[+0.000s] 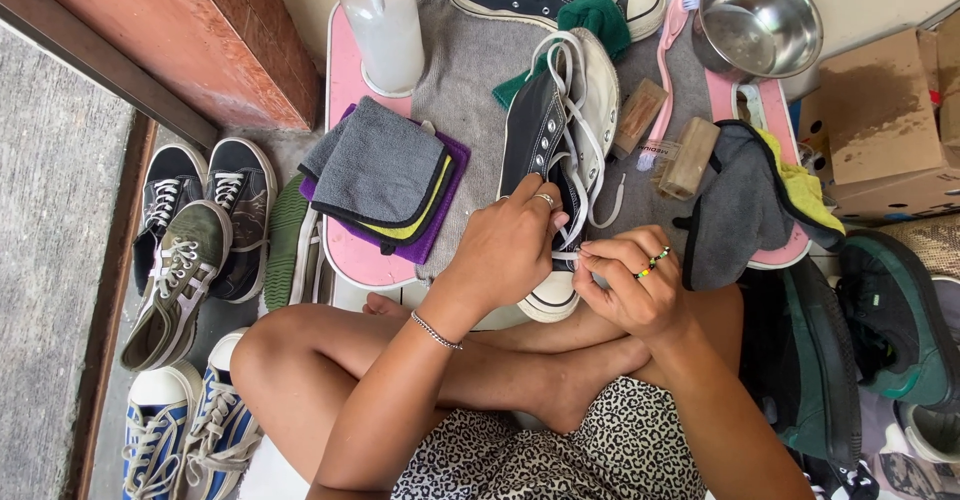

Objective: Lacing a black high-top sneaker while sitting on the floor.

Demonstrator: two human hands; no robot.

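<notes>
— Where's the black high-top sneaker (560, 130)?
— On the grey towel (470, 70) on the pink counter (345, 80), toe nearest the person.
— And the hands?
— Left hand (510, 250) rests on its eyelets; right hand (630, 285) pinches the white lace (568, 256), seemingly its tip.
— Nearby?
— Folded cloths (385, 175) left, steel bowl (757, 22) far right.

Black canvas sneaker (548, 140) (matt, rubber toe); shiny metal bowl (757, 20); soft grey cloth (380, 165).
</notes>
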